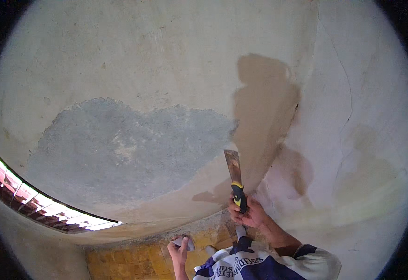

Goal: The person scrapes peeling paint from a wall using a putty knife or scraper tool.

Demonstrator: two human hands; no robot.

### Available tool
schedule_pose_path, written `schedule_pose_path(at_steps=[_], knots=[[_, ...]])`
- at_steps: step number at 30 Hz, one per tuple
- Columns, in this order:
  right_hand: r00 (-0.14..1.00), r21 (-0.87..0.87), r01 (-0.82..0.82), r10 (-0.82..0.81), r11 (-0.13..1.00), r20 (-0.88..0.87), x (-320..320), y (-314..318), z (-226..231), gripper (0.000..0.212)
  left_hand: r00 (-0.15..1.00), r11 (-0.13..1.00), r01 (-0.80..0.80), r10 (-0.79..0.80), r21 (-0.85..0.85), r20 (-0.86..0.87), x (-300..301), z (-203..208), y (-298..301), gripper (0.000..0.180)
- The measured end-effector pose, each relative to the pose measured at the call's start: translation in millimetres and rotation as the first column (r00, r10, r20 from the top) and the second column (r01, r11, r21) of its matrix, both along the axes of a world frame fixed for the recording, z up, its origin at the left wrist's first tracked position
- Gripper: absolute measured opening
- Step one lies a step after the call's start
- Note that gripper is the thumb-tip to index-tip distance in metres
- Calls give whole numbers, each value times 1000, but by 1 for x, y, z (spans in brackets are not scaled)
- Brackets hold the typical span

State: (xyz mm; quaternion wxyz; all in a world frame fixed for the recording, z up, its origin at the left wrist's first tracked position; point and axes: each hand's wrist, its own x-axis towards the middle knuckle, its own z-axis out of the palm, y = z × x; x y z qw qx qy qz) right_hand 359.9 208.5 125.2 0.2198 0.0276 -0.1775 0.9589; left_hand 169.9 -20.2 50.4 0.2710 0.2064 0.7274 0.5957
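Scraper near the grey wall patch, right hand closed round its handle; left hand pinches a grey piece. I judge scraping in hand; next needs shallow blade angle.

Hands, two, both bare: one left hand, one right hand. Tools, one: a brown-stained metal scraper with a black-and-yellow handle. Small flat grey pieces, one, its material unclear to me. Shirts, one, navy and white. In this room I also count one broad, rough-edged grey patch, one long barred window and one yellow tiled floor.
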Motion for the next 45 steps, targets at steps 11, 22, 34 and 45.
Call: schedule_pose_path(at_steps=[11, 22, 34, 45], knots=[[710, 626, 362, -639, 691, 295, -12, -10, 19, 32, 998, 998, -54, 54, 23, -13, -6, -22, -13, 16], [677, 412, 599, -709, 687, 198, -55, 37, 66, 34, 1000, 999, 27, -27, -23, -16, -5, 3, -5, 16], [668, 409, 565, -689, 716, 283, -54, 20, 59, 38, 999, 999, -14, 15, 30, -44, -12, 2, -6, 16], [353, 927, 344, -893, -152, -277, -25, -21, 52, 29, 999, 999, -37, 38, -19, 35, -11, 2, -23, 15]])
